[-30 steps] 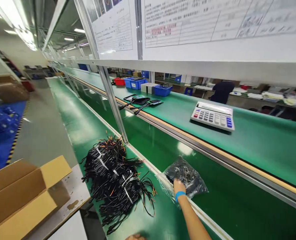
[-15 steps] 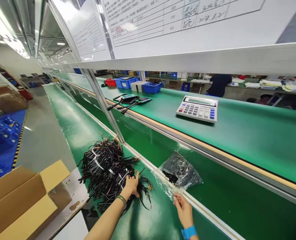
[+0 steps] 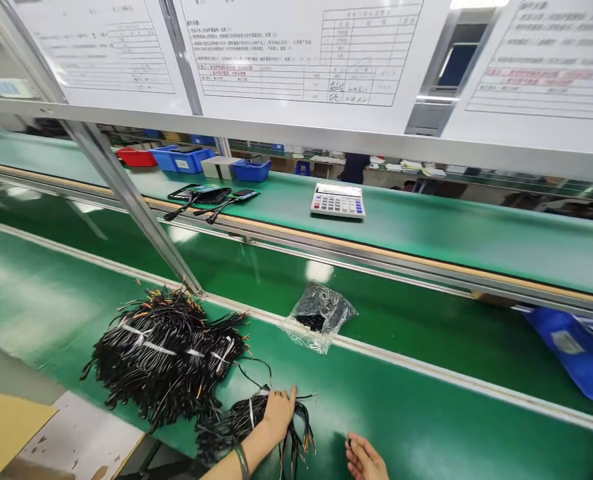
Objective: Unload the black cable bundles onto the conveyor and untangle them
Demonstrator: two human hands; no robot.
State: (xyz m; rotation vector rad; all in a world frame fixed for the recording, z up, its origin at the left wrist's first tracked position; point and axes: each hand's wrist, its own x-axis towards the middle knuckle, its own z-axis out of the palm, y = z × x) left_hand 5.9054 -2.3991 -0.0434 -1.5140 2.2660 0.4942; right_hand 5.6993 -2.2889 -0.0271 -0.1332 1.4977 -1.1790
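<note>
My left hand grips a bundle of black wires tied with a white band, lying on the green bench near its front edge. This bundle sits apart from the big pile of black wire bundles to its left. My right hand rests low on the green surface, fingers curled round a tiny dark part; what it is I cannot tell. A clear plastic bag of small black parts lies across the rail beyond both hands.
A metal post slants up behind the pile. On the far green bench are a calculator, black handheld devices and blue and red bins. A blue bag lies at right. A cardboard flap is bottom left.
My left hand has drawn one wire bundle out of the pile toward me. My right hand has let go of the plastic bag and pulled back. The view swung right.
</note>
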